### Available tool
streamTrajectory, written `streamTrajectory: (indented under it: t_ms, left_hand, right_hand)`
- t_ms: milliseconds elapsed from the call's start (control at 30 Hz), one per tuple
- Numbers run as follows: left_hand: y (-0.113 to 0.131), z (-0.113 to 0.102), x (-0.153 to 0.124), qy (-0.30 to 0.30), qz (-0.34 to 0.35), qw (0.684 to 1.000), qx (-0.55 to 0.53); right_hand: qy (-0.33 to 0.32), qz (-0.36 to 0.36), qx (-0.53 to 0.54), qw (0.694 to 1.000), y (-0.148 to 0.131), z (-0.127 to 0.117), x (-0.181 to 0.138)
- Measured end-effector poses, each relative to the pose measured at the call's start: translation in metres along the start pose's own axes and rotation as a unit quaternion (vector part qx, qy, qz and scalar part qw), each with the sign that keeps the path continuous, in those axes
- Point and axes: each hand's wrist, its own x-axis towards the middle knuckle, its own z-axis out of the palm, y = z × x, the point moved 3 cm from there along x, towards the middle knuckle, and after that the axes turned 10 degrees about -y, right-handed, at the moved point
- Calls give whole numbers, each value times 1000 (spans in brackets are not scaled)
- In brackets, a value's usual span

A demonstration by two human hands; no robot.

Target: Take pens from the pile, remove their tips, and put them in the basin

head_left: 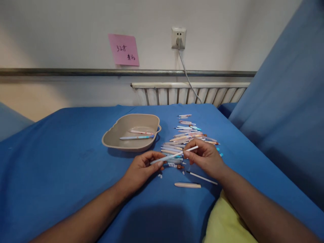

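My left hand [141, 168] and my right hand [206, 157] both pinch one thin white pen part [174, 155], a slim tube held slantwise just above the blue cloth. The left fingers grip its lower left end, the right fingers its upper right part. Behind the hands lies a pile of several pastel pens [188, 136]. Small loose pen pieces [177, 165] lie under the tube. A thin refill [202, 178] and a beige pen barrel [187, 185] lie in front of my right hand.
A beige shallow tray [115, 133] holds two pens [138, 135] to the left of the pile. The blue-covered table [63, 162] runs to a wall with a radiator [189, 94], a socket with cable [178, 37] and a pink note [124, 49]. Yellow cloth [225, 222] lies near my right arm.
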Motion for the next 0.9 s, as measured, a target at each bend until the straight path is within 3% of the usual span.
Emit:
streamTrajectory:
  t_ms: [233,400,600,900]
  left_hand:
    - [3,0,-1,5,11,1000,19]
    - [9,2,-4,-75,25,991,111]
    - [19,-10,-9,-73,-3,927,368]
    - [8,-4,-9,-149,-16,876,458]
  right_hand:
    - [-7,16,3,1000,-1,2,-2]
    - [-2,6,44,999,-2,-1,-2]
    - [72,-7,121,990,3,-12,0]
    - [60,13,94,994,0,-7,2]
